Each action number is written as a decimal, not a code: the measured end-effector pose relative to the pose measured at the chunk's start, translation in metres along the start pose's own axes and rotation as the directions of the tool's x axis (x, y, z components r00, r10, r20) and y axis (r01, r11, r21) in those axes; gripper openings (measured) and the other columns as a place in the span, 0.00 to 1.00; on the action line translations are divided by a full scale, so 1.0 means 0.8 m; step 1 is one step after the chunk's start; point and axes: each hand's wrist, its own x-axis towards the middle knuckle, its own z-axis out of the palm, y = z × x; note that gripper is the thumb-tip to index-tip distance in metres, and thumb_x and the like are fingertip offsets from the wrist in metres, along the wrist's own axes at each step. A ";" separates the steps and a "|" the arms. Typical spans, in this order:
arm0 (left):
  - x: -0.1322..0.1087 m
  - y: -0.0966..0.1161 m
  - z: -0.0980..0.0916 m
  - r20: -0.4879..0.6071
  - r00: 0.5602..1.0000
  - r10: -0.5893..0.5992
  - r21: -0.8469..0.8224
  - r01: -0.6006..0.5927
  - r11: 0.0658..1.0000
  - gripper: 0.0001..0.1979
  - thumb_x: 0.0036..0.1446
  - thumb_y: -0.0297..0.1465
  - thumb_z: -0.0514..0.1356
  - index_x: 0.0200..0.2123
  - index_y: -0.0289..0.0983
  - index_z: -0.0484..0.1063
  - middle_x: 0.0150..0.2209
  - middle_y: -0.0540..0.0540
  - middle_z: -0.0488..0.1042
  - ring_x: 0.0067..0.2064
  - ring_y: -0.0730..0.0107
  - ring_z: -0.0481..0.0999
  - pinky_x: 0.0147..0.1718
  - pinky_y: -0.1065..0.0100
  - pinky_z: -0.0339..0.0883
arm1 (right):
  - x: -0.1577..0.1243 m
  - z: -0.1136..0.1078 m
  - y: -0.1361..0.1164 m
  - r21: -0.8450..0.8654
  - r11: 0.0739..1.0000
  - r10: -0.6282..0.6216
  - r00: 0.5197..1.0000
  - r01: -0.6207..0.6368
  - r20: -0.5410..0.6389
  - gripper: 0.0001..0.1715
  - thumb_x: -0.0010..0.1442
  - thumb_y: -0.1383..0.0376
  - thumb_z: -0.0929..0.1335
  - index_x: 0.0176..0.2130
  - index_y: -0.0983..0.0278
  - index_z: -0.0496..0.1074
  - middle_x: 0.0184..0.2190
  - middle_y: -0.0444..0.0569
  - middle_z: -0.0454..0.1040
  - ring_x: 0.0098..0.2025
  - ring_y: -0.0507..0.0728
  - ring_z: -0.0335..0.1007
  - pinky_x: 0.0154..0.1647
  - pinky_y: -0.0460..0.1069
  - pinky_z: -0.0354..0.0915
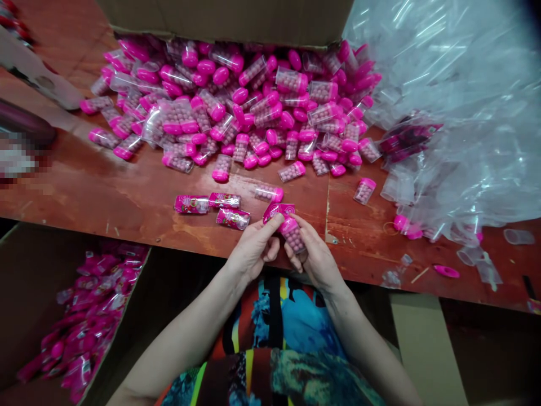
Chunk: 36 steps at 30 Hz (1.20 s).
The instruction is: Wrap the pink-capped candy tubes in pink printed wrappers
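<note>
Worktable [139, 197], near edge: I observe the left hand [253, 248] pinching a pink wrapper [281, 210] at a candy tube [292, 235] — the right hand [315, 254] grips that tube. Three wrapped tubes [191, 204] lie to the left; farther off, a heap of tubes [262, 107] meets a cardboard box [232, 22] — clear plastic [465, 141] to its right.

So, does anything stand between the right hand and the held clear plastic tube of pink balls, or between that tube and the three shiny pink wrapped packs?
Nothing visible separates the right hand from the tube it holds. Toward the wrapped packs, the left hand, pinching pink film, stands between.
</note>
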 end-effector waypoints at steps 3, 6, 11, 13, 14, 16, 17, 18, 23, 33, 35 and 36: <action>-0.001 0.003 0.003 -0.098 0.994 0.052 -0.009 -0.053 0.999 0.23 0.56 0.48 0.67 0.24 0.36 0.68 0.10 0.55 0.61 0.11 0.83 0.53 0.14 0.74 0.40 | -0.003 0.000 -0.004 0.046 0.998 0.040 0.999 -0.039 -0.004 0.31 0.70 0.51 0.63 0.67 0.59 0.62 0.26 0.43 0.73 0.19 0.49 0.62 0.16 0.42 0.57; -0.001 0.007 0.005 -0.099 0.995 0.031 -0.046 -0.036 0.998 0.21 0.57 0.46 0.65 0.24 0.36 0.68 0.10 0.54 0.61 0.11 0.81 0.55 0.14 0.74 0.41 | -0.009 -0.001 -0.012 0.205 0.971 0.107 0.991 -0.121 0.076 0.27 0.69 0.52 0.65 0.63 0.56 0.65 0.25 0.42 0.71 0.18 0.48 0.57 0.16 0.42 0.57; 0.002 0.013 0.000 -0.148 0.988 0.043 -0.130 -0.063 0.990 0.18 0.63 0.44 0.61 0.33 0.33 0.74 0.18 0.50 0.71 0.11 0.81 0.56 0.12 0.74 0.41 | -0.018 -0.015 -0.027 0.423 0.892 0.074 0.975 -0.160 0.211 0.16 0.67 0.52 0.66 0.35 0.59 0.73 0.18 0.38 0.61 0.16 0.47 0.42 0.13 0.40 0.50; 0.000 0.012 0.001 -0.155 0.985 0.076 -0.109 -0.093 0.990 0.23 0.62 0.49 0.60 0.36 0.32 0.75 0.24 0.46 0.76 0.11 0.83 0.57 0.12 0.73 0.39 | -0.018 -0.020 -0.031 0.408 0.903 0.073 0.983 -0.136 0.167 0.15 0.68 0.54 0.66 0.34 0.60 0.73 0.19 0.39 0.62 0.16 0.47 0.42 0.14 0.39 0.51; -0.002 0.011 0.003 -0.140 0.986 0.087 -0.083 -0.099 0.992 0.25 0.61 0.52 0.60 0.36 0.32 0.75 0.24 0.46 0.76 0.11 0.83 0.57 0.12 0.73 0.38 | -0.017 -0.020 -0.031 0.384 0.915 0.081 0.987 -0.128 0.137 0.13 0.68 0.54 0.65 0.38 0.59 0.74 0.20 0.40 0.64 0.17 0.47 0.43 0.15 0.39 0.51; -0.007 0.006 0.011 -0.097 0.990 0.098 -0.019 -0.100 0.995 0.28 0.57 0.56 0.61 0.32 0.33 0.74 0.19 0.48 0.72 0.12 0.82 0.55 0.12 0.73 0.35 | -0.014 -0.018 -0.030 0.316 0.942 0.095 0.992 -0.116 0.080 0.14 0.69 0.55 0.65 0.49 0.57 0.73 0.21 0.40 0.67 0.17 0.47 0.46 0.15 0.40 0.52; -0.010 0.003 0.015 -0.090 0.990 0.107 0.011 -0.106 0.994 0.28 0.56 0.56 0.63 0.30 0.34 0.73 0.16 0.51 0.69 0.12 0.82 0.54 0.13 0.73 0.35 | -0.014 -0.016 -0.028 0.281 0.954 0.098 0.994 -0.109 0.053 0.18 0.69 0.54 0.65 0.55 0.57 0.71 0.22 0.41 0.68 0.17 0.47 0.47 0.15 0.40 0.51; -0.011 0.001 0.019 -0.098 0.988 0.122 0.032 -0.119 0.992 0.26 0.55 0.54 0.64 0.28 0.34 0.72 0.13 0.53 0.65 0.11 0.83 0.53 0.13 0.73 0.35 | -0.014 -0.013 -0.026 0.247 0.963 0.101 0.994 -0.106 0.031 0.22 0.69 0.54 0.65 0.59 0.57 0.69 0.22 0.41 0.69 0.17 0.47 0.48 0.15 0.40 0.51; -0.004 -0.002 0.018 -0.222 0.965 0.138 -0.016 -0.146 0.989 0.24 0.56 0.48 0.67 0.22 0.37 0.65 0.10 0.55 0.60 0.12 0.82 0.53 0.14 0.75 0.40 | -0.026 -0.012 -0.022 0.241 0.961 0.135 0.990 -0.139 0.033 0.27 0.66 0.52 0.67 0.60 0.59 0.69 0.20 0.39 0.66 0.16 0.47 0.47 0.14 0.40 0.50; 0.013 -0.002 0.006 -0.219 0.975 -0.027 -0.180 -0.013 0.984 0.26 0.58 0.46 0.66 0.20 0.40 0.57 0.08 0.57 0.55 0.09 0.82 0.50 0.12 0.75 0.40 | -0.028 -0.020 -0.015 -0.492 0.845 -0.319 0.937 0.211 -0.145 0.23 0.66 0.57 0.68 0.60 0.53 0.72 0.36 0.47 0.72 0.32 0.55 0.66 0.33 0.51 0.68; 0.013 -0.004 0.010 -0.215 0.975 -0.052 -0.212 0.006 0.977 0.26 0.58 0.45 0.66 0.20 0.40 0.57 0.09 0.58 0.55 0.10 0.82 0.51 0.12 0.75 0.41 | -0.026 -0.014 -0.011 -0.713 0.632 -0.482 0.874 0.304 -0.056 0.23 0.67 0.59 0.68 0.60 0.53 0.72 0.39 0.49 0.71 0.38 0.58 0.69 0.42 0.56 0.70; 0.014 -0.004 0.011 -0.214 0.975 -0.058 -0.227 0.008 0.974 0.25 0.58 0.45 0.67 0.21 0.39 0.57 0.09 0.58 0.55 0.10 0.82 0.51 0.11 0.75 0.41 | -0.026 -0.011 -0.009 -0.776 0.536 -0.532 0.847 0.331 -0.007 0.24 0.67 0.60 0.68 0.61 0.53 0.71 0.40 0.50 0.70 0.40 0.60 0.69 0.45 0.58 0.70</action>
